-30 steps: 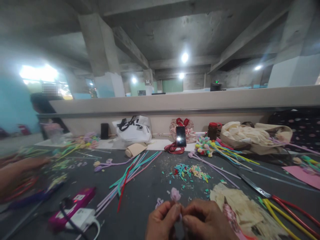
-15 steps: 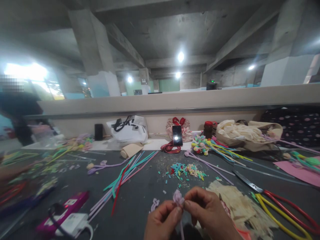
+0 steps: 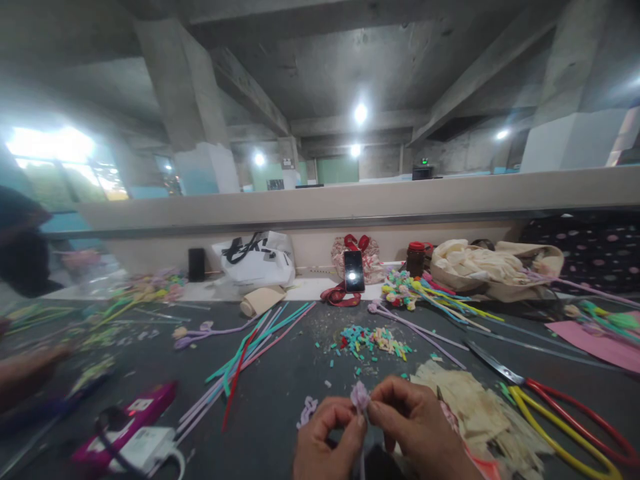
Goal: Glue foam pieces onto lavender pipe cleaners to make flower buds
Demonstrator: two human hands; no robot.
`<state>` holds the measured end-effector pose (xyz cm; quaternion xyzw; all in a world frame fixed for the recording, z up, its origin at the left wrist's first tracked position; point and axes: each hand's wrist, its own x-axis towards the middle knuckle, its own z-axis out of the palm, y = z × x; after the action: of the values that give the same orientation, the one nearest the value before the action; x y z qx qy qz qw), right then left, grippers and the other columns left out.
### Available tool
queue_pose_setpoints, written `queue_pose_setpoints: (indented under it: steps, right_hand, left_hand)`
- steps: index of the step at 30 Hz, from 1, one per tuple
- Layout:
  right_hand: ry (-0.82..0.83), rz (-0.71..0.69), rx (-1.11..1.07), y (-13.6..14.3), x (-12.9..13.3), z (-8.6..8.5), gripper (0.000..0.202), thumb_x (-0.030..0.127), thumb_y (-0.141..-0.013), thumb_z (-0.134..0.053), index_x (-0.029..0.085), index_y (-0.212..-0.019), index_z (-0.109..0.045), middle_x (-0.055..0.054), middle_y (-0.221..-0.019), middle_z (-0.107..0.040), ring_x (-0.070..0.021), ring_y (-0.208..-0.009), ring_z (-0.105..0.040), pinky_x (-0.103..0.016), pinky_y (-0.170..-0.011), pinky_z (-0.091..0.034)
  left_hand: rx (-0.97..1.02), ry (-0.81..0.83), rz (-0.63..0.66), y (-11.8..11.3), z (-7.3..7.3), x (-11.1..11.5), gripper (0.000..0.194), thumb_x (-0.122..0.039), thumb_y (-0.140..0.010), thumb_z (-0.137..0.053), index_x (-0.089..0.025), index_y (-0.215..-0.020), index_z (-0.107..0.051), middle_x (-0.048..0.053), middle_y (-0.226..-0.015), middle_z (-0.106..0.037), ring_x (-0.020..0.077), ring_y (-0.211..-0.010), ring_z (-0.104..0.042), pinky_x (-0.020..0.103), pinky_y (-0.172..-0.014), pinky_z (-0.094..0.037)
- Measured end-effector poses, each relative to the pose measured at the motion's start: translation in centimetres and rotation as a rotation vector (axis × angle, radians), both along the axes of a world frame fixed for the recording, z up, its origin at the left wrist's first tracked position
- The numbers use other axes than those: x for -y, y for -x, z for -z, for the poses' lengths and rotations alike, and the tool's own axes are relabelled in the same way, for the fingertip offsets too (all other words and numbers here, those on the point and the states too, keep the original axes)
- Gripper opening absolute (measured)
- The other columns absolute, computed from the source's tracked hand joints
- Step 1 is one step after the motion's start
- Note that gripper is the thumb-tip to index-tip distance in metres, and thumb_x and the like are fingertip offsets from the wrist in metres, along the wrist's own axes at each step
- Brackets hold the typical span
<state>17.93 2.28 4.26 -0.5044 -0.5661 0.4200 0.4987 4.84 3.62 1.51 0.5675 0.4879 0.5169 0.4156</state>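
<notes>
- While its bloom points up and away from the wearer, the lilac flower point(image 3: 359, 395) has its long axis running nearly straight toward the near edge, the thin stem dropping between the two hands; how steeply it tilts off the surface point(image 3: 280, 400), I cannot tell.
- The left hand point(image 3: 327, 440), knuckles outward, pinches the flower between thumb and forefinger just below the bloom.
- The right hand point(image 3: 417, 420) comes in from the other side, wrist toward the lower right, its thumb and forefinger pinching at the bloom's right edge, other fingers curled under.
- Just left of the left hand lies a curly lilac piece point(image 3: 307, 412); beside the right, a crumpled beige cloth point(image 3: 487, 417).
- Farther right, large scissors point(image 3: 520, 379) point away toward the left; at far left, another person's hand point(image 3: 35, 373) is blurred.
- Beyond, small coloured bits point(image 3: 367, 340) are heaped between a bundle of coloured stems point(image 3: 250, 353) and two lilac stems point(image 3: 420, 328).
- At the back, a phone point(image 3: 354, 271) stands nearly upright.
</notes>
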Motion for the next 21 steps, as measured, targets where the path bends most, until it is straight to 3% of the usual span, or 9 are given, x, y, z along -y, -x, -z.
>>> queue_pose_setpoints:
  steps: [6,10,12,16,18,21]
  right_hand:
    - [0.015,0.021,0.016,0.2,-0.2,0.2,0.025,0.036,-0.066,-0.059,0.015,-0.055,-0.054,0.007,-0.043,-0.042,-0.0054,-0.037,-0.04,-0.016,-0.036,-0.033]
    - [0.023,0.007,0.013,0.2,-0.3,0.4,0.022,0.033,-0.067,-0.058,0.014,-0.056,-0.054,0.007,-0.044,-0.042,-0.0054,-0.036,-0.039,-0.016,-0.037,-0.033]
    - [0.025,0.008,0.023,0.1,-0.2,0.3,0.02,0.031,-0.066,-0.058,0.013,-0.057,-0.055,0.006,-0.045,-0.044,-0.006,-0.038,-0.041,-0.016,-0.037,-0.034]
    - [0.005,0.011,0.038,-0.4,0.3,0.1,0.016,0.028,-0.065,-0.056,0.014,-0.057,-0.057,0.005,-0.045,-0.045,-0.0068,-0.039,-0.042,-0.016,-0.037,-0.034]
    - [0.017,0.002,0.038,-0.6,0.5,0.1,0.016,0.029,-0.065,-0.055,0.015,-0.056,-0.055,0.005,-0.044,-0.045,-0.0067,-0.036,-0.042,-0.016,-0.035,-0.033]
    - [0.071,0.0,0.042,-0.6,0.8,0.2,0.021,0.033,-0.065,-0.054,0.016,-0.053,-0.051,0.007,-0.04,-0.041,-0.0059,-0.033,-0.04,-0.016,-0.034,-0.03]
  left_hand:
    - [-0.08,-0.12,-0.014,-0.1,-0.5,0.4,0.031,-0.046,-0.059,-0.058,-0.019,-0.042,-0.053,0.004,-0.065,-0.062,0.0169,-0.061,-0.054,0.021,-0.054,-0.037]
    - [-0.07,-0.11,-0.002,0.0,-0.4,0.4,0.031,-0.045,-0.057,-0.06,-0.019,-0.042,-0.054,0.004,-0.064,-0.061,0.0163,-0.062,-0.053,0.021,-0.056,-0.037]
    - [0.005,-0.032,0.014,0.1,0.0,0.1,0.032,-0.047,-0.053,-0.063,-0.018,-0.042,-0.055,0.003,-0.061,-0.059,0.0148,-0.059,-0.051,0.021,-0.055,-0.036]
    - [0.334,0.348,0.135,0.7,0.5,-0.4,0.036,-0.05,-0.045,-0.068,-0.016,-0.05,-0.058,-0.002,-0.045,-0.049,0.0089,-0.042,-0.041,0.021,-0.045,-0.032]
    - [0.459,0.485,0.17,0.9,0.0,-0.4,0.038,-0.05,-0.043,-0.069,-0.015,-0.056,-0.06,-0.002,-0.046,-0.05,0.0084,-0.04,-0.041,0.021,-0.045,-0.032]
    - [0.528,0.546,0.18,1.2,-1.7,0.1,0.038,-0.048,-0.044,-0.07,-0.014,-0.06,-0.063,0.0,-0.055,-0.056,0.0095,-0.046,-0.046,0.021,-0.048,-0.035]
